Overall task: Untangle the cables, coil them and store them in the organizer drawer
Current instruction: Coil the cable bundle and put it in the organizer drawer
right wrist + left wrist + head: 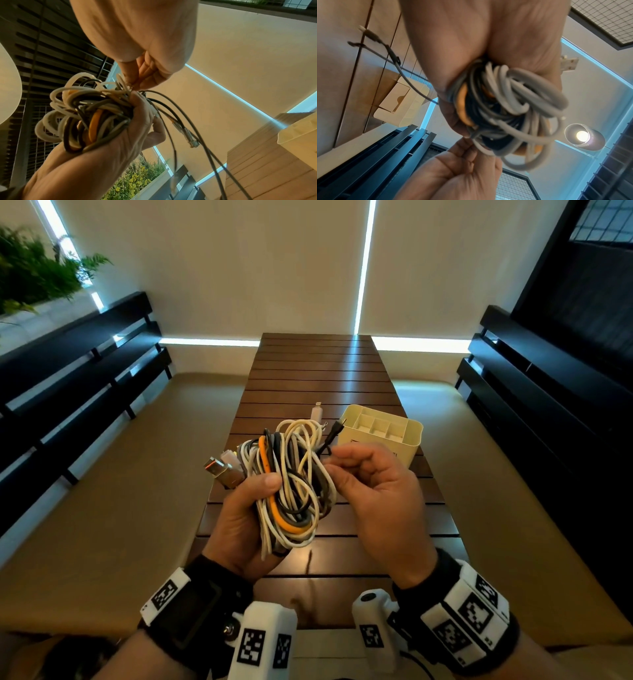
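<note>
Clamping the cable tangle [291, 491] above the tabletop [318, 371], the left hand [239, 525] anchored it (probably) so the right hand [370, 491] could pinch one strand loose; organizer [382, 433] waited nearby.

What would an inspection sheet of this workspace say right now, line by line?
Surface: slatted dark wooden table, bare apart from the organizer.
Job's things: tangled cable bundle of white, grey, black and orange cables, held above the table; cream organizer with open compartments stands on the table, no cables inside it.
Clutter: nothing seen.
Grippers: left hand grips the bundle; right hand pinches a strand at the bundle's edge.
Cables: all knotted together; USB plugs stick out on the left, a black plug end points up towards the organizer.
Surroundings: dark slatted benches on both sides, green plants far left, drawn blinds behind.
</note>
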`<action>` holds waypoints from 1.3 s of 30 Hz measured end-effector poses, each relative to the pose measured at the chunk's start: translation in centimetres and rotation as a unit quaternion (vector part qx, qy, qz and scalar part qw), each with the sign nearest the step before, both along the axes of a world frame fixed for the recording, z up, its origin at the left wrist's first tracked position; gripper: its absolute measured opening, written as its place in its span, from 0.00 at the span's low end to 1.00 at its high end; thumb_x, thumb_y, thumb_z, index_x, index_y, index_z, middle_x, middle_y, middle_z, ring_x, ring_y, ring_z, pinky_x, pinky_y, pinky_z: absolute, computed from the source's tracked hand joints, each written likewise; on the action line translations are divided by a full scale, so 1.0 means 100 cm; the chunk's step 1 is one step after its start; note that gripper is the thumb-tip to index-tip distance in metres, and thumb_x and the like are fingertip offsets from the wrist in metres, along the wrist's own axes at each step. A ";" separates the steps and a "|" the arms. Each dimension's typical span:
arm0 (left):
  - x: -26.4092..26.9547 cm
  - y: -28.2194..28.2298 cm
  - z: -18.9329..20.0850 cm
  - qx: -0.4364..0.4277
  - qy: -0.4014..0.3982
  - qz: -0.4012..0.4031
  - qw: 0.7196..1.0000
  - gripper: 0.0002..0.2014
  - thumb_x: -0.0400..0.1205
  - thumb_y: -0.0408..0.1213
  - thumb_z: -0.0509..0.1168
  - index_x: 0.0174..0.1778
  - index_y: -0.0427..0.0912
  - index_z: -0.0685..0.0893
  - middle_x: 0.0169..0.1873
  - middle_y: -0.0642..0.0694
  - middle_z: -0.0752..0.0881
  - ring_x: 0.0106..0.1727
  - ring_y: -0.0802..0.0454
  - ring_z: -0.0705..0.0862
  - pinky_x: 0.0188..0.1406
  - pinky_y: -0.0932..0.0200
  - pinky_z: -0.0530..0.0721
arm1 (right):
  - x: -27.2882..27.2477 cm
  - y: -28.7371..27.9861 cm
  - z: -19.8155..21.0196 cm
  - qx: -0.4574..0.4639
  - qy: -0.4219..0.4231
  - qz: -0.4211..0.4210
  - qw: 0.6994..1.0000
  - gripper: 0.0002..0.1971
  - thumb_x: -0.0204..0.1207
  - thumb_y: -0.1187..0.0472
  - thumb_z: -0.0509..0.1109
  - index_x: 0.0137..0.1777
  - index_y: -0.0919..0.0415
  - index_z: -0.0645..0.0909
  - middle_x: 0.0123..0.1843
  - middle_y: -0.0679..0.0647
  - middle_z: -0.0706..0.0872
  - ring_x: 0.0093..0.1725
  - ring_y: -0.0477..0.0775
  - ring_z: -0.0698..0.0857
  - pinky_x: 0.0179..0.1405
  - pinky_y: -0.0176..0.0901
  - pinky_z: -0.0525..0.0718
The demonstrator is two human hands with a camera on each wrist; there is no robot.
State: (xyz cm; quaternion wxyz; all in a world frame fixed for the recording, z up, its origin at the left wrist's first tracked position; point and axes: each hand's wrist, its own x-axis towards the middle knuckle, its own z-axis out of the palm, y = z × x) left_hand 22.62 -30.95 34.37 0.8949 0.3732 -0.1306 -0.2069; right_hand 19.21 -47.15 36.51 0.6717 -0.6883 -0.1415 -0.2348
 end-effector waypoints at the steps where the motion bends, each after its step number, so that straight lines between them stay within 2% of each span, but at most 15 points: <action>1: 0.000 0.001 0.000 0.003 0.001 -0.003 1.000 0.32 0.63 0.46 0.82 0.63 0.40 0.88 0.53 0.36 0.90 0.54 0.41 0.89 0.64 0.39 0.80 | 0.001 0.000 -0.001 -0.008 -0.011 -0.004 1.000 0.09 0.78 0.61 0.74 0.57 0.56 0.83 0.49 0.54 0.92 0.50 0.53 0.92 0.48 0.45 0.91; 5: 0.001 0.002 -0.001 0.005 0.005 -0.009 1.000 0.31 0.62 0.47 0.83 0.62 0.42 0.89 0.52 0.38 0.91 0.52 0.43 0.90 0.62 0.40 0.81 | 0.002 0.000 -0.001 -0.042 -0.039 -0.017 0.998 0.08 0.79 0.63 0.69 0.58 0.59 0.82 0.50 0.52 0.91 0.50 0.48 0.92 0.48 0.39 0.90; 10: 0.001 0.002 0.001 0.009 0.016 -0.020 1.000 0.32 0.63 0.47 0.83 0.63 0.40 0.88 0.53 0.37 0.90 0.53 0.40 0.87 0.64 0.39 0.71 | 0.002 0.000 0.000 -0.050 -0.041 -0.017 0.998 0.08 0.81 0.66 0.69 0.59 0.61 0.82 0.51 0.51 0.91 0.51 0.47 0.92 0.48 0.37 0.89; 13: 0.002 0.002 0.004 0.010 0.012 -0.024 1.000 0.31 0.65 0.47 0.81 0.64 0.41 0.88 0.57 0.38 0.90 0.56 0.42 0.89 0.63 0.44 0.81 | 0.001 -0.001 0.000 -0.030 -0.014 -0.001 0.999 0.09 0.84 0.64 0.65 0.61 0.63 0.82 0.52 0.51 0.92 0.52 0.46 0.91 0.49 0.36 0.88; 15: 0.003 0.002 0.007 0.004 0.007 -0.025 1.000 0.31 0.67 0.46 0.80 0.66 0.40 0.87 0.62 0.36 0.88 0.59 0.42 0.88 0.65 0.45 0.83 | -0.001 -0.001 0.002 -0.002 0.006 0.028 1.000 0.11 0.85 0.63 0.63 0.63 0.63 0.82 0.54 0.51 0.92 0.53 0.47 0.91 0.50 0.37 0.88; 19: 0.006 0.003 0.006 0.007 0.010 -0.010 1.000 0.36 0.65 0.45 0.81 0.69 0.37 0.84 0.63 0.32 0.86 0.60 0.37 0.86 0.71 0.36 0.74 | -0.003 -0.002 0.006 0.019 0.010 0.060 0.998 0.13 0.78 0.64 0.71 0.62 0.62 0.82 0.55 0.50 0.92 0.54 0.48 0.92 0.49 0.37 0.89; 23: 0.006 0.006 0.004 -0.001 0.002 -0.012 1.000 0.36 0.66 0.44 0.81 0.71 0.37 0.82 0.62 0.31 0.85 0.58 0.37 0.86 0.66 0.38 0.78 | -0.001 -0.005 0.008 -0.016 0.028 0.060 0.998 0.11 0.78 0.68 0.72 0.59 0.59 0.84 0.53 0.53 0.92 0.53 0.48 0.92 0.50 0.38 0.89; 27: 0.006 0.007 0.003 0.001 -0.008 -0.033 0.999 0.32 0.68 0.42 0.80 0.69 0.37 0.84 0.58 0.34 0.89 0.55 0.40 0.89 0.59 0.41 0.85 | 0.007 -0.011 0.011 -0.044 0.112 0.069 0.990 0.08 0.76 0.66 0.76 0.52 0.54 0.86 0.51 0.51 0.93 0.52 0.48 0.91 0.51 0.44 0.90; 29: 0.004 0.004 0.002 0.011 -0.003 -0.044 0.999 0.35 0.66 0.41 0.82 0.69 0.35 0.83 0.57 0.32 0.88 0.55 0.38 0.89 0.60 0.39 0.85 | 0.010 -0.014 0.012 -0.082 0.138 0.064 0.985 0.08 0.74 0.65 0.78 0.47 0.54 0.84 0.46 0.49 0.92 0.47 0.45 0.90 0.48 0.43 0.90; 31: 0.003 0.002 0.000 0.014 0.006 -0.044 0.999 0.38 0.64 0.40 0.83 0.70 0.33 0.82 0.57 0.30 0.88 0.55 0.36 0.89 0.62 0.34 0.85 | 0.011 -0.013 0.012 -0.121 0.145 0.045 0.981 0.09 0.74 0.66 0.79 0.44 0.55 0.81 0.40 0.49 0.89 0.39 0.41 0.87 0.40 0.36 0.87; 34: 0.004 -0.001 -0.001 0.031 0.002 -0.025 0.999 0.39 0.64 0.41 0.83 0.70 0.33 0.81 0.55 0.29 0.87 0.54 0.35 0.88 0.60 0.33 0.85 | 0.009 -0.006 0.011 -0.113 0.134 0.027 0.984 0.08 0.75 0.67 0.78 0.43 0.58 0.81 0.37 0.48 0.87 0.34 0.39 0.85 0.33 0.31 0.83; 36: 0.007 0.000 -0.002 0.032 0.004 -0.006 0.999 0.37 0.63 0.42 0.83 0.68 0.35 0.84 0.54 0.31 0.88 0.52 0.36 0.89 0.57 0.36 0.87 | 0.009 -0.004 0.008 -0.122 0.121 0.024 0.985 0.06 0.78 0.66 0.75 0.44 0.54 0.84 0.39 0.44 0.87 0.37 0.39 0.85 0.36 0.31 0.83; 38: 0.010 0.003 -0.005 0.028 0.022 0.006 0.999 0.36 0.61 0.43 0.84 0.66 0.38 0.86 0.53 0.33 0.88 0.52 0.39 0.89 0.58 0.36 0.85 | 0.008 -0.004 0.006 -0.159 0.113 0.033 0.980 0.06 0.81 0.64 0.72 0.51 0.52 0.88 0.44 0.39 0.88 0.45 0.38 0.86 0.42 0.29 0.83; 39: 0.011 0.004 -0.006 0.031 0.029 0.012 0.999 0.37 0.60 0.43 0.84 0.66 0.39 0.86 0.53 0.33 0.88 0.52 0.39 0.88 0.58 0.37 0.85 | 0.008 -0.004 0.004 -0.181 0.107 0.035 0.977 0.08 0.82 0.63 0.71 0.56 0.53 0.89 0.48 0.40 0.88 0.49 0.39 0.85 0.46 0.29 0.83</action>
